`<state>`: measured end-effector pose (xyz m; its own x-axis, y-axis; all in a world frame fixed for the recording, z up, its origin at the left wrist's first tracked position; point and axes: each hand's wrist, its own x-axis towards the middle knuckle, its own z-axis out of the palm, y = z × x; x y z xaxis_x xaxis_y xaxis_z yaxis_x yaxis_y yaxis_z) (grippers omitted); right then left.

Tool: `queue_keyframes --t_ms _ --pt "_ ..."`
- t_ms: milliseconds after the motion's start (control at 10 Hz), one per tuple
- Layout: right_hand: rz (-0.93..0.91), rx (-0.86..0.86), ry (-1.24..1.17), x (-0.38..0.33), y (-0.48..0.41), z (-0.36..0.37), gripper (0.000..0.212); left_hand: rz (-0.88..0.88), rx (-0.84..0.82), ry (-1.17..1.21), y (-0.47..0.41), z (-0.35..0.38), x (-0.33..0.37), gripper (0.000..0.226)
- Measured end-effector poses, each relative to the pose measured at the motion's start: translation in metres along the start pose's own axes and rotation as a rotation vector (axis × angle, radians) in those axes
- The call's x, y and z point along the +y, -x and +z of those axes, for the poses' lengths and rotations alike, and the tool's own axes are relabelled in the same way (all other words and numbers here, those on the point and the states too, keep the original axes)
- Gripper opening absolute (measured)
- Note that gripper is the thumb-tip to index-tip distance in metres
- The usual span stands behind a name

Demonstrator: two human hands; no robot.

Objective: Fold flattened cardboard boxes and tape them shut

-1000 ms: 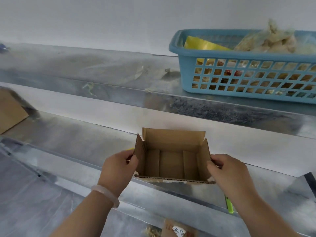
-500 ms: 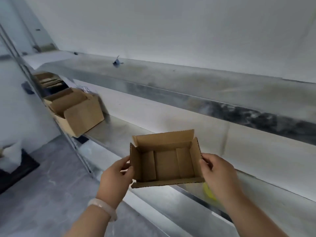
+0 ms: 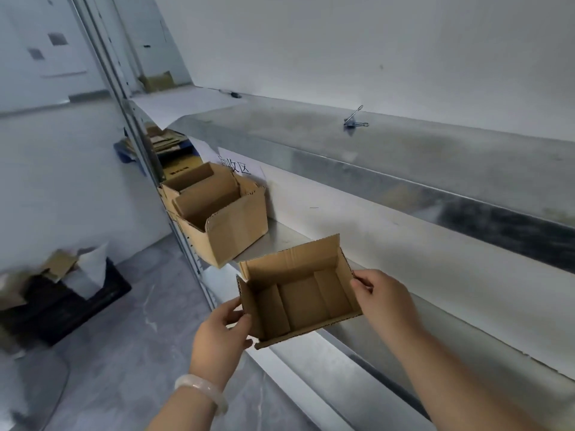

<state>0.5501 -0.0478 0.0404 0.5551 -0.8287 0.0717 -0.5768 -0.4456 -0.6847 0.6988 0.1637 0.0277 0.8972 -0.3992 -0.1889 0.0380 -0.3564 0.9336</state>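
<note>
1. A small open brown cardboard box (image 3: 301, 293) is held in the air near the camera, tilted, with its inside showing.
2. The left hand (image 3: 221, 331), with a pale bangle (image 3: 202, 390) on its wrist, grips the box's left wall. The right hand (image 3: 382, 300) pinches the right wall.
3. Farther left, a larger open brown cardboard carton (image 3: 230, 225) sits on the lower grey metal shelf (image 3: 280, 237).
4. A silver binder clip (image 3: 354, 119) lies on the upper grey metal shelf (image 3: 435, 150).
5. A black plastic crate (image 3: 62, 303) holding cardboard scraps stands on the floor at the left.
</note>
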Motion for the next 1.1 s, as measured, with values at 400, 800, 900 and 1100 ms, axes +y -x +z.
queue_keyframes --t_ms 400,800,900,1100 --pt "0.164 -0.207 -0.258 -0.057 -0.155 0.106 0.053 -0.254 0.036 0.286 -0.146 -0.011 0.011 0.031" --pt "0.733 -0.176 -0.678 -0.092 -0.122 0.204 0.063 -0.263 -0.350 0.157 -0.196 -0.044 -0.004 0.022" --pt "0.711 -0.101 -0.798 -0.107 -0.131 0.212 0.022 -0.063 -0.479 -0.083 -0.205 -0.064 0.001 0.020" --pt "0.672 -0.035 -0.786 -0.130 -0.122 0.212 0.021 0.489 -0.597 -0.482 -0.216 -0.094 0.022 0.040"
